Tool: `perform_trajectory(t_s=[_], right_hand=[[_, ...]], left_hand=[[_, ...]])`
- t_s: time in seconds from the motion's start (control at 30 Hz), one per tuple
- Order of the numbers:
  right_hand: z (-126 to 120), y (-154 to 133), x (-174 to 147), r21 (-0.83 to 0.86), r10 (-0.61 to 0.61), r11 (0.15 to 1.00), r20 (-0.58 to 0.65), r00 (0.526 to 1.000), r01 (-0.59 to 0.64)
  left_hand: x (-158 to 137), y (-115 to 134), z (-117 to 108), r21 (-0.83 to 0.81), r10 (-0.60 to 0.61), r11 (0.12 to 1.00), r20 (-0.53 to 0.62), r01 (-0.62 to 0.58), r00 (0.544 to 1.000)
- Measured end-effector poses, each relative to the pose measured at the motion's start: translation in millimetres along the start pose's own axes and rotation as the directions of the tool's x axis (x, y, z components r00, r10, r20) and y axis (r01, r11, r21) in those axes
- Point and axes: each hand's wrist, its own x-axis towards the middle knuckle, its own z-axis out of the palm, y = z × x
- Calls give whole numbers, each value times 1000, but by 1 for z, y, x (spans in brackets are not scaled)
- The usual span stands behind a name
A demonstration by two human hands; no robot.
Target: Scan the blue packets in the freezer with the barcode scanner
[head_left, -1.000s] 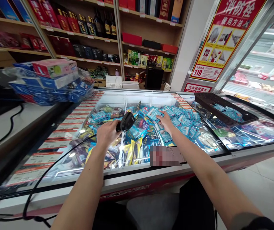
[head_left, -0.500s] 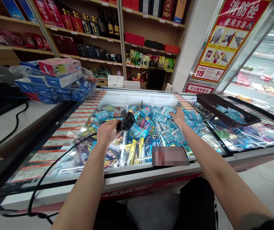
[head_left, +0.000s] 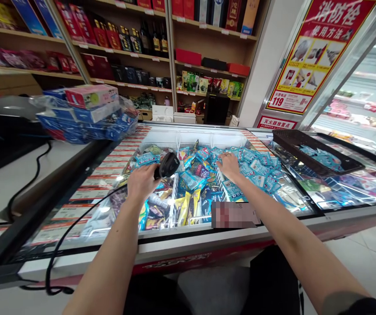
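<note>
My left hand (head_left: 141,183) is closed round the handle of a black corded barcode scanner (head_left: 168,165), its head pointing right above the freezer's wire baskets. From the scanner a black cable (head_left: 86,210) runs down to the left. Over the left part of a heap of light-blue ice cream packets (head_left: 256,168) is my right hand (head_left: 230,167). Its thumb and fingers look apart, touching or just above the packets; the fingertips are partly hidden. Yellow ice cream wrappers (head_left: 194,201) lie in the middle basket between the hands.
A blurred flat card or device (head_left: 235,215) lies on the freezer's front rim (head_left: 174,238). At right, a dark brown tray (head_left: 281,142) holds blue packets. Plastic-wrapped blue boxes (head_left: 89,118) are stacked at left. Shelves of goods (head_left: 135,54) stand behind.
My right hand has moved left across the blue packets and no longer visibly pinches one. My left hand and the scanner have shifted slightly left. The whole view has shifted a little.
</note>
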Motion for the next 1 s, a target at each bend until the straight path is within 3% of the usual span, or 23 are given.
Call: perform_trajectory(t_s=[0.13,0.33,0.5,0.57,0.73,0.87,0.93,1.0], right_hand=[[24,-40,1,134,-165,979,90,982,152],[41,-98,8,256,-315,922,63,947,290],[38,-119,11,221,-535,835,105,838,505],[35,-120,7,167,-522,850,140,841,500],[27,-113,-2,76,-395,919,158,905,388],[29,-113,9,134,-292,951,81,953,280],[32,-115,20,199,-334,927,44,942,319],[34,-118,30,255,-435,881,107,894,398]], left_hand=[[-14,-17,-4,14,-70,997,-49,71,996],[-21,-25,-2,-2,-163,987,-114,163,980],[-20,-28,-3,-8,-250,968,-141,251,958],[-20,-29,-4,-11,-264,964,-141,265,954],[-21,-29,-5,-20,-230,973,-106,229,967],[-20,-27,-6,-52,-167,985,-78,164,983],[-21,-25,-7,-63,-137,989,-66,133,988],[-21,-25,-7,-62,-126,991,-61,122,990]])
